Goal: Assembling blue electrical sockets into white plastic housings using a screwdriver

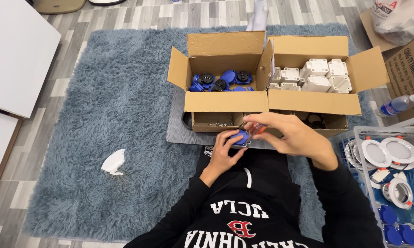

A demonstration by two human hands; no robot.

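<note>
The left hand (224, 154) gripped a blue socket part (240, 137) from below while the right hand (289, 134) pressed an orange-handled tool (254, 128) onto it. Behind stood a cardboard box of blue sockets (221, 81) beside a box of white housings (318, 76) on the shaggy blue rug (115, 115).

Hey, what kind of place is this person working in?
Probably a room in a home used as a makeshift assembly spot. The person sits on a shaggy blue rug over wood-look flooring, with cardboard boxes of blue and white parts and a parts bin beside them.
</note>
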